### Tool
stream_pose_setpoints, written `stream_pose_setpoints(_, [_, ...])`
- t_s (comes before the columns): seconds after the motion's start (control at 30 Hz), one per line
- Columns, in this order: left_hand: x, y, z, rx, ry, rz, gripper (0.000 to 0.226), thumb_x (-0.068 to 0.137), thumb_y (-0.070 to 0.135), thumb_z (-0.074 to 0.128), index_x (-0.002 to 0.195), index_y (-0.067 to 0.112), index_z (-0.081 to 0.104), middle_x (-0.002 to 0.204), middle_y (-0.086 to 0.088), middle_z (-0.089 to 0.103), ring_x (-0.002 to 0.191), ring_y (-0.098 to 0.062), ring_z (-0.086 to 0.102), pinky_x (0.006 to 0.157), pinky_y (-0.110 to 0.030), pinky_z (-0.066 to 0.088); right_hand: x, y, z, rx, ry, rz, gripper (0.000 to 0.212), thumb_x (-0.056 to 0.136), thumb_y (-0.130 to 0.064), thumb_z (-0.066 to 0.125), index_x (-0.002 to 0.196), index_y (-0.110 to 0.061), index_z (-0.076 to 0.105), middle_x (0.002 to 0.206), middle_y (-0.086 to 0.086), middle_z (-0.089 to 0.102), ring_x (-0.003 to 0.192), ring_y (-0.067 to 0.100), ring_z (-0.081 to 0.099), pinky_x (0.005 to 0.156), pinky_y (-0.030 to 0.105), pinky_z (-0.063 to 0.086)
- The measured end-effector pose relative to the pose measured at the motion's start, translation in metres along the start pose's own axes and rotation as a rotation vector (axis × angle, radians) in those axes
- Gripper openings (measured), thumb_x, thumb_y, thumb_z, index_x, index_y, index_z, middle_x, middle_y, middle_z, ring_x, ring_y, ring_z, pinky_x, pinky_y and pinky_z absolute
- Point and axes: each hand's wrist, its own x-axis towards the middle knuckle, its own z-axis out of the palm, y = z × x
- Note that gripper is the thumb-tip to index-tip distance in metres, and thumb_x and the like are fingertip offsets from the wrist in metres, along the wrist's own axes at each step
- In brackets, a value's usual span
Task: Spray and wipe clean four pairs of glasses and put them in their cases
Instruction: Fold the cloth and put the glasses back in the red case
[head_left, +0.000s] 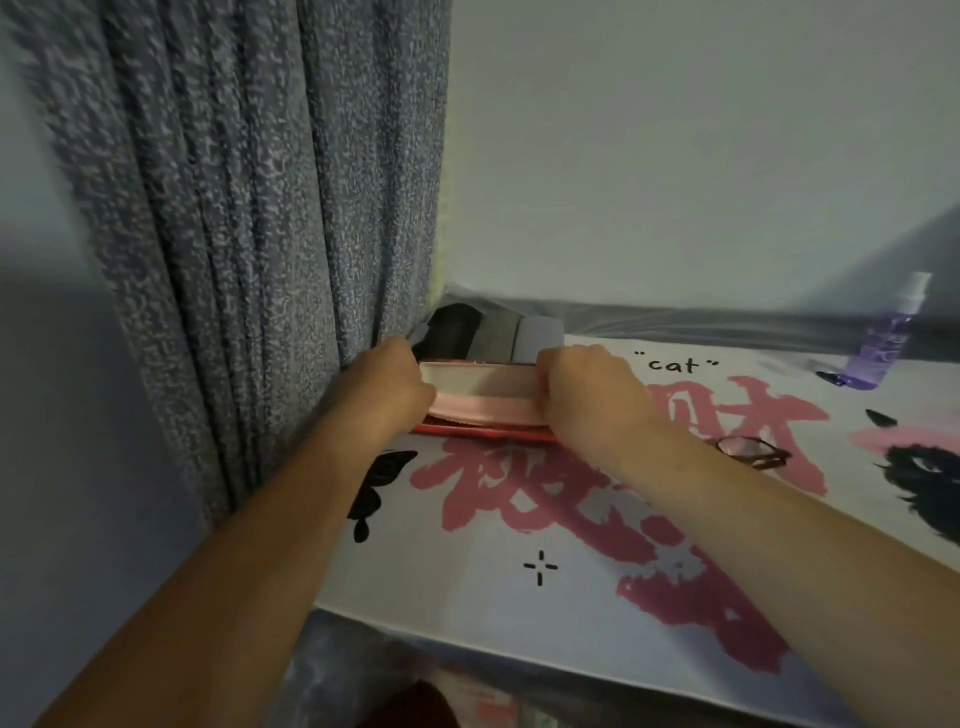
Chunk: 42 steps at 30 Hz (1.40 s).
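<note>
A pink glasses case (480, 392) lies at the back left of the white desk mat (467, 561), on top of a red case (483, 432). My left hand (387, 387) grips its left end and my right hand (587, 387) grips its right end. Whether the lid is fully down I cannot tell. Behind it stand a black case (454, 327) and grey cases (540, 338). One pair of dark-rimmed glasses (753, 451) lies folded on the mat, right of my right forearm. A purple spray bottle (885, 343) stands at the back right.
A blue-grey curtain (249, 234) hangs at the left, touching the cases. A pale wall runs behind the table. The mat carries pink characters, the word "cat" and a black cat drawing (919, 478) at the right edge.
</note>
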Motion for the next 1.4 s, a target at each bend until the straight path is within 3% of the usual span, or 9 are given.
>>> stream_pose_setpoints(0.23, [0.001, -0.002, -0.006, 0.111, -0.081, 0.043, 0.016, 0.083, 0.016, 0.066, 0.097, 0.010, 0.061, 0.099, -0.013, 0.063, 0.091, -0.033, 0.063, 0.082, -0.043, 0.057, 0.000, -0.006, 0.002, -0.101, -0.038, -0.013, 0.018, 0.088, -0.004, 0.054, 0.101, -0.009, 0.066, 0.076, 0.004, 0.042, 0.073, 0.026, 0.047, 0.064, 0.032, 0.042])
stream_pose_setpoints(0.47, [0.000, -0.008, -0.002, 0.140, -0.127, 0.029, 0.033, 0.078, 0.029, 0.076, 0.102, 0.011, 0.064, 0.097, -0.011, 0.067, 0.086, -0.029, 0.065, 0.081, -0.040, 0.058, -0.008, -0.016, -0.003, -0.212, -0.110, -0.066, 0.028, 0.093, 0.003, 0.048, 0.116, -0.003, 0.064, 0.112, 0.016, 0.064, 0.101, 0.033, 0.066, 0.069, 0.033, 0.044])
stream_pose_setpoints(0.67, [-0.029, -0.014, 0.007, 0.171, 0.064, 0.140, 0.009, 0.088, 0.024, 0.066, 0.086, 0.015, 0.066, 0.087, -0.007, 0.067, 0.079, -0.029, 0.064, 0.074, -0.042, 0.056, -0.014, -0.021, -0.006, -0.353, -0.083, -0.165, 0.027, 0.093, 0.002, 0.050, 0.112, -0.008, 0.065, 0.107, 0.011, 0.066, 0.098, 0.031, 0.066, 0.068, 0.035, 0.044])
stream_pose_setpoints(0.77, [-0.046, -0.010, 0.017, 0.163, 0.316, 0.413, 0.005, 0.091, 0.017, 0.065, 0.088, 0.016, 0.069, 0.089, -0.005, 0.065, 0.083, -0.028, 0.062, 0.069, -0.043, 0.053, -0.020, -0.017, -0.008, -0.350, -0.032, -0.216, 0.026, 0.089, 0.004, 0.052, 0.105, -0.010, 0.067, 0.105, 0.010, 0.066, 0.095, 0.032, 0.067, 0.065, 0.035, 0.041])
stream_pose_setpoints(0.9, [-0.063, 0.003, 0.036, -0.025, 0.099, 0.681, 0.017, 0.096, 0.015, 0.058, 0.100, 0.018, 0.074, 0.096, 0.004, 0.059, 0.091, -0.017, 0.056, 0.079, -0.039, 0.052, -0.022, -0.002, -0.005, -0.192, 0.037, -0.252, 0.023, 0.086, 0.001, 0.051, 0.100, -0.009, 0.066, 0.100, 0.009, 0.061, 0.089, 0.034, 0.066, 0.062, 0.036, 0.041])
stream_pose_setpoints(1.03, [-0.068, -0.009, 0.049, -0.038, 0.066, 0.705, 0.024, 0.095, 0.012, 0.061, 0.113, 0.019, 0.075, 0.105, 0.007, 0.059, 0.100, -0.015, 0.056, 0.088, -0.037, 0.052, -0.037, 0.017, -0.001, -0.071, -0.106, -0.367, 0.032, 0.085, -0.004, 0.049, 0.110, -0.011, 0.067, 0.100, 0.010, 0.066, 0.087, 0.031, 0.068, 0.069, 0.041, 0.057])
stream_pose_setpoints(1.1, [-0.067, -0.012, 0.050, -0.059, 0.055, 0.684, 0.029, 0.095, 0.012, 0.062, 0.121, 0.020, 0.073, 0.111, 0.009, 0.059, 0.105, -0.013, 0.055, 0.094, -0.033, 0.050, -0.050, 0.033, -0.012, 0.064, 0.014, -0.395, 0.035, 0.089, -0.004, 0.053, 0.117, -0.018, 0.069, 0.101, 0.005, 0.071, 0.087, 0.025, 0.069, 0.071, 0.041, 0.058])
stream_pose_setpoints(1.23, [-0.071, -0.008, 0.054, 0.036, 0.149, 0.719, 0.026, 0.094, 0.012, 0.064, 0.117, 0.018, 0.074, 0.106, 0.005, 0.061, 0.100, -0.020, 0.057, 0.087, -0.038, 0.053, -0.069, 0.089, -0.041, 0.276, 0.250, -0.123, 0.027, 0.097, -0.005, 0.057, 0.112, -0.018, 0.075, 0.106, -0.002, 0.074, 0.092, 0.015, 0.067, 0.089, 0.032, 0.054])
stream_pose_setpoints(1.4, [-0.080, 0.016, 0.060, 0.154, 0.248, 0.694, 0.027, 0.091, 0.024, 0.057, 0.112, 0.019, 0.074, 0.103, 0.005, 0.061, 0.098, -0.021, 0.053, 0.083, -0.040, 0.046, -0.102, 0.166, -0.051, 0.306, 0.008, 0.326, 0.012, 0.093, -0.014, 0.067, 0.098, -0.025, 0.070, 0.098, -0.006, 0.067, 0.084, 0.009, 0.059, 0.070, 0.024, 0.044])
